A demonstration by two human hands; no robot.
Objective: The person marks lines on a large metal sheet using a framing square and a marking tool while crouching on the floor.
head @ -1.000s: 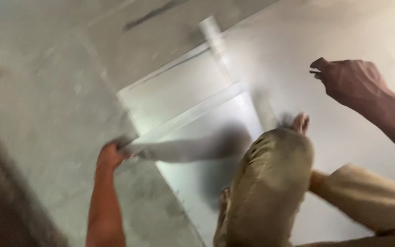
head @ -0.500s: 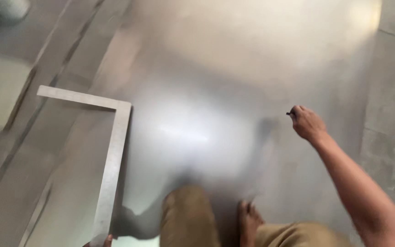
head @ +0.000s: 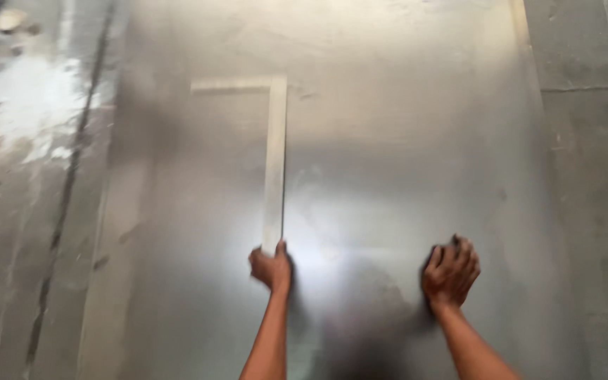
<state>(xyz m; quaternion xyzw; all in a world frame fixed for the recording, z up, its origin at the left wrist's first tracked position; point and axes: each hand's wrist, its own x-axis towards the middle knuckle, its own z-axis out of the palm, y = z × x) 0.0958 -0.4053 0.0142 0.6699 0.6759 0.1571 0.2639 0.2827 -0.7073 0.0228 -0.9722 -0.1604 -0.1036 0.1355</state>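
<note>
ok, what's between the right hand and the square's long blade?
Nothing: head view shows only bare, shiny sheet metal between the right hand and the L-shaped metal square, whose near end the left hand grips.

Grey concrete floor [head: 592,176], cracked and stained, along right; bright glare patch [head: 29,98] on wet-looking floor at left; dark groove [head: 72,183] running lengthwise; blurred clutter top left.

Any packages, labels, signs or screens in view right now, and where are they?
None in view. Only a bare metal sheet on the floor, with an L-shaped metal square lying on it; the left hand grips the square's near end, and the right hand rests on the sheet.
</note>
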